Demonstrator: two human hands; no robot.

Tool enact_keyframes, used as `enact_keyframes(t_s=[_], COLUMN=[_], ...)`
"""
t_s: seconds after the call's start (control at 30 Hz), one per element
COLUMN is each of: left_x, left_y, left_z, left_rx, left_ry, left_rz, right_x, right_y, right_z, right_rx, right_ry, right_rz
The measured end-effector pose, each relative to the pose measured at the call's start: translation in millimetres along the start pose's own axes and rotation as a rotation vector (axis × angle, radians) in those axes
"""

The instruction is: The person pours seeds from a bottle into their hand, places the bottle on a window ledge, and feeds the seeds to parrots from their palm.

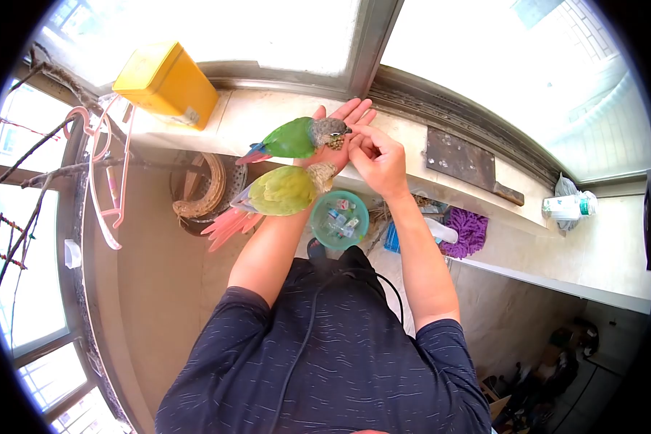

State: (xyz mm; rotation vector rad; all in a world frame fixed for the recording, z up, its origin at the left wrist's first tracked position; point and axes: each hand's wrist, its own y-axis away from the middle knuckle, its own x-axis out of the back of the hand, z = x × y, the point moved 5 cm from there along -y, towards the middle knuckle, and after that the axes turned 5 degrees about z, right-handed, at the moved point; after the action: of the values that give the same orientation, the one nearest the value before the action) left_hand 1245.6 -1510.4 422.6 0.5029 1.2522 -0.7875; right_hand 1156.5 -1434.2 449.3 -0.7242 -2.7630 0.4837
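Observation:
Two small parrots perch on my left hand and forearm. The green bird [291, 139] has a grey head bent over small brown pellets [335, 143] in the palm. Nearer to me, the yellow-green bird [278, 192], with a long pink tail, has its head lowered by the wrist. My left hand [347, 119] lies palm up with its fingers stretched out, the pellets resting on it. My right hand [380, 155] is closed in a pinch close to the green bird's beak; anything between its fingertips is too small to make out.
A yellow container [168, 83] and a dark metal plate [459, 158] sit on the window ledge [405, 134], with a white bottle [570, 206] at right. Branches and a pink hanger [92, 184] are at left. Below stand a green basin [340, 219] and a purple mop head [465, 233].

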Motion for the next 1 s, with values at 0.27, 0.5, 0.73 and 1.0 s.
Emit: enact_keyframes(t_s=[0.27, 0.5, 0.73, 1.0], left_x=[-7.0, 7.1, 15.9, 14.0], left_y=[8.2, 2.8, -4.6, -5.3], left_z=[5.1, 2.7, 0.8, 1.6], left_rx=[0.018, 0.036, 0.097, 0.005], left_ry=[0.017, 0.147, 0.393, 0.088], left_rz=[-0.014, -0.100, -0.128, -0.024], right_x=[-2.4, 0.8, 15.2, 7.8], right_y=[-0.9, 2.2, -2.3, -1.0], right_z=[-13.4, 1.7, -0.9, 4.0], right_rx=[0.011, 0.033, -0.171, -0.147], right_ry=[0.104, 0.050, -0.285, -0.317], right_rz=[-0.068, -0.129, -0.008, -0.104])
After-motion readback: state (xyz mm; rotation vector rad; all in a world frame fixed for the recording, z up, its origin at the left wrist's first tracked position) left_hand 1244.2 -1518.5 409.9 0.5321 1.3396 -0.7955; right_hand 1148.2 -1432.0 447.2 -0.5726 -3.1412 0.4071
